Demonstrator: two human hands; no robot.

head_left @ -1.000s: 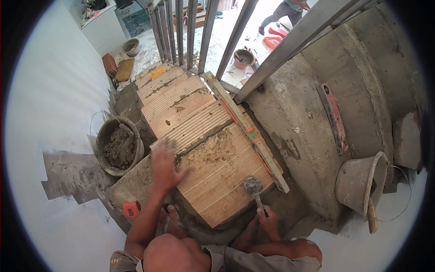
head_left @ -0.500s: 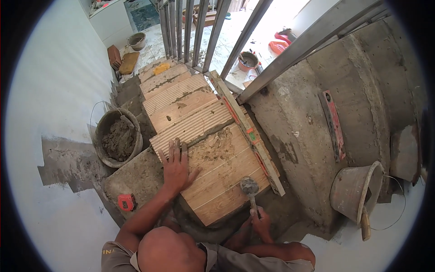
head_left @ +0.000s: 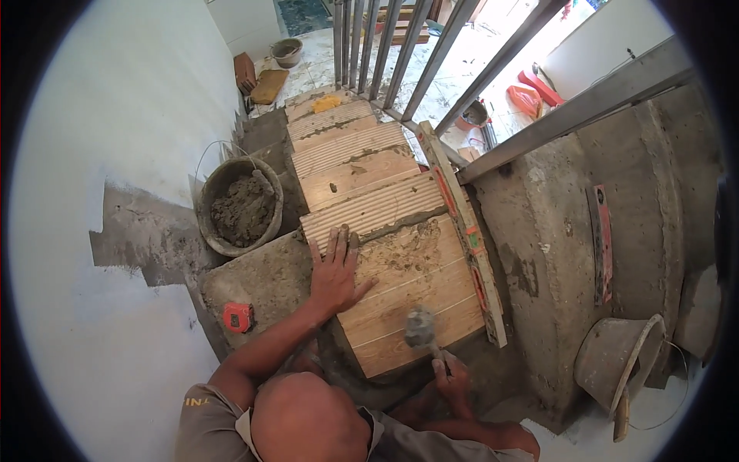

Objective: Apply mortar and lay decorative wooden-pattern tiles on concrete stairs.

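My left hand (head_left: 336, 276) rests flat with fingers spread on the left edge of a wood-look tile (head_left: 419, 308) on a stair step, its fingertips by the ribbed tile strip (head_left: 371, 208). In my right hand (head_left: 453, 379) is the handle of a small mallet (head_left: 419, 329). Its grey, crusted head is over the near part of the tile, smeared by motion; whether it touches the tile I cannot tell. A mortar-stained spirit level (head_left: 471, 240) lies along the tile's right edge. Wet mortar smears mark the tile's far part.
Left of the stairs stands a bucket of mortar (head_left: 243, 208), with a red tape measure (head_left: 238, 316) nearer me. Metal railing bars (head_left: 419, 61) rise at the far right. On the right concrete steps lie a red level (head_left: 600, 245) and a tipped bucket (head_left: 612, 358).
The whole view has shifted, with the scene now farther right. Against the tile, the mallet head has moved slightly left and nearer me. My left hand stays flat on the tile.
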